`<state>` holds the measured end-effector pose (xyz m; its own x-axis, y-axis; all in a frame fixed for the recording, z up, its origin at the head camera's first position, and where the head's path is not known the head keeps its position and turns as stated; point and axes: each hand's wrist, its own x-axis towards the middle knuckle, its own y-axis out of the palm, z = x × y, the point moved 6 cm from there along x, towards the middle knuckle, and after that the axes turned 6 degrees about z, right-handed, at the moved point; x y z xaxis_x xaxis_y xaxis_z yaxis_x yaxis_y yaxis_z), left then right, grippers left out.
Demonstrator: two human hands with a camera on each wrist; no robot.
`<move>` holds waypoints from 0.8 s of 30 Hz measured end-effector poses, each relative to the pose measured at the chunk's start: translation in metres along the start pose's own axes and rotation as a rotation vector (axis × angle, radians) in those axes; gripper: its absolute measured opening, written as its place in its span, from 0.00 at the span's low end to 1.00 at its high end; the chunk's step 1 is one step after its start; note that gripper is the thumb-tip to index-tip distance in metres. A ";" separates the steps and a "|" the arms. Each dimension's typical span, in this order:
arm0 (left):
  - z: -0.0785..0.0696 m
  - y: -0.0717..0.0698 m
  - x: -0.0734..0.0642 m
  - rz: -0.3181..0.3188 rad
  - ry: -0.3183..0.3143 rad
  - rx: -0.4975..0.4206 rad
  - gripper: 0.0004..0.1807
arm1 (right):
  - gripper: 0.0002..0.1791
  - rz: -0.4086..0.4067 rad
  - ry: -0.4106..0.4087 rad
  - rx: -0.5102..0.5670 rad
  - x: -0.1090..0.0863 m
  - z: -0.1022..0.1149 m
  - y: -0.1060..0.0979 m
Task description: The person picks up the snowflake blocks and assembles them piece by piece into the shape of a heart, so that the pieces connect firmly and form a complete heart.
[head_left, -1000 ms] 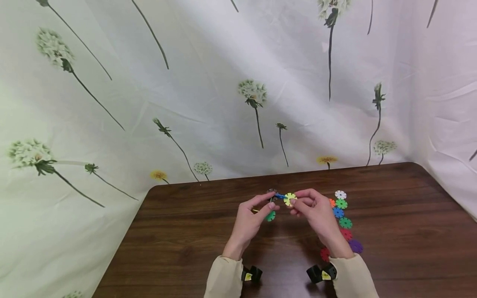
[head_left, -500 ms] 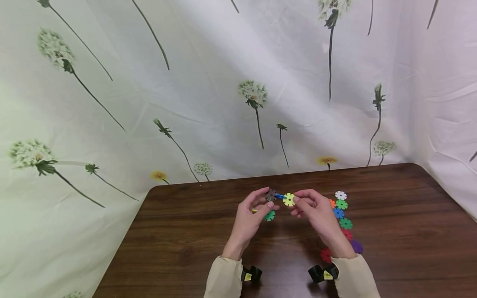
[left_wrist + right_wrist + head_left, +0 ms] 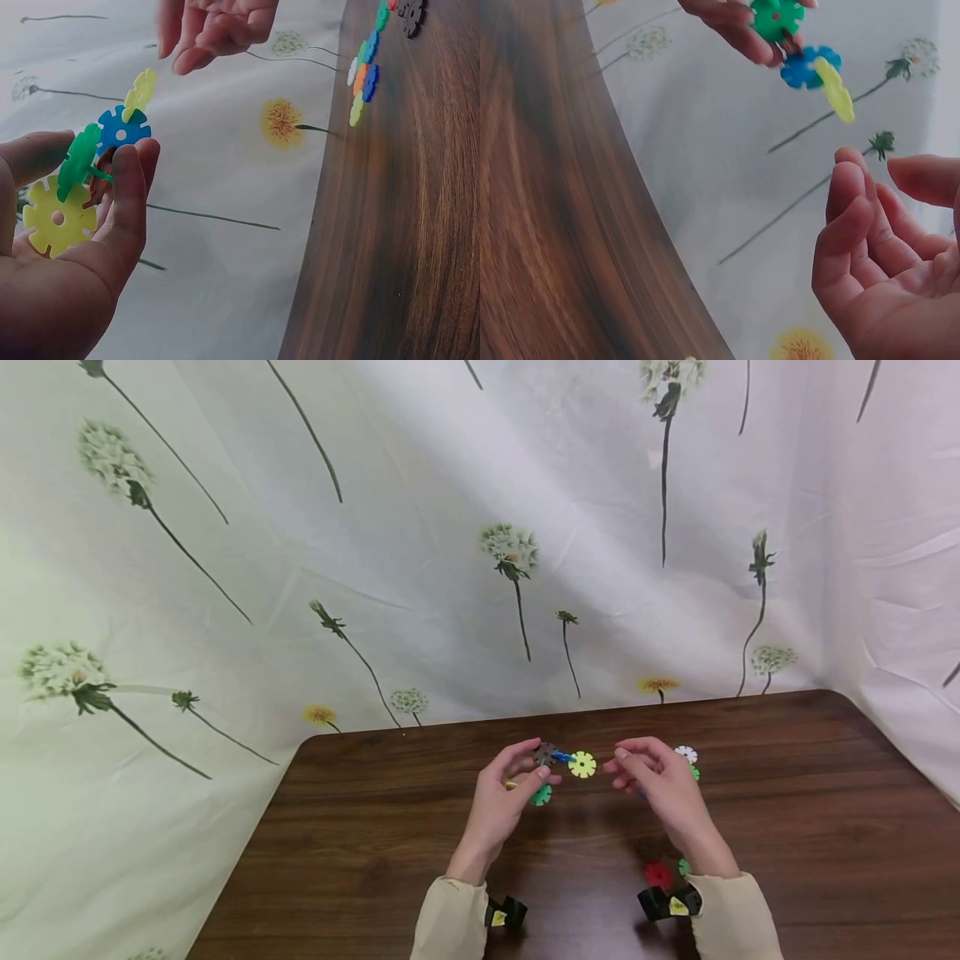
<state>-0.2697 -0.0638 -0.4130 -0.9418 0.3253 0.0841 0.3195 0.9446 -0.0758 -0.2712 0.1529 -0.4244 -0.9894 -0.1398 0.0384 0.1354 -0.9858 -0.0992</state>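
Observation:
My left hand point(image 3: 498, 797) pinches a joined chain of notched plastic discs, held up over the table. In the left wrist view a yellow disc point(image 3: 41, 229) sits in the palm, with a green disc point(image 3: 81, 157) slotted in beside it. A brown disc point(image 3: 545, 753) is partly covered by the fingers. Beyond it a blue disc point(image 3: 120, 133) leads to a second yellow disc point(image 3: 140, 91) at the chain's free end. Just right of that end, my right hand point(image 3: 663, 789) is apart from it, fingers loosely bent and holding nothing; the right wrist view shows the gap.
Loose notched discs lie on the dark wood table point(image 3: 360, 860) to the right, among them a white disc point(image 3: 686, 753) and a red disc point(image 3: 659, 875); my right arm hides several in the head view. A dandelion-print cloth point(image 3: 420, 543) hangs behind the table's far edge.
My right hand has let go of the end yellow disc and moved off to the right. The left hand's index finger has lifted a little, showing more of the brown disc.

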 end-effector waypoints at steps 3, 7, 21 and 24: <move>0.000 -0.001 -0.001 -0.007 -0.004 -0.006 0.23 | 0.20 -0.019 0.003 0.000 -0.001 0.000 -0.008; 0.000 -0.003 0.000 -0.015 -0.007 -0.015 0.23 | 0.22 -0.070 0.007 -0.024 -0.003 -0.003 -0.025; 0.000 -0.005 0.001 -0.015 -0.006 -0.045 0.22 | 0.28 -0.116 0.080 -0.233 -0.022 -0.034 -0.109; -0.001 -0.005 0.001 -0.015 0.000 -0.049 0.22 | 0.29 -0.070 0.085 -0.295 -0.026 -0.040 -0.121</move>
<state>-0.2718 -0.0687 -0.4116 -0.9465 0.3113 0.0848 0.3102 0.9503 -0.0254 -0.2640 0.2791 -0.4531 -0.9983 -0.0521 -0.0264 0.0582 -0.9215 -0.3841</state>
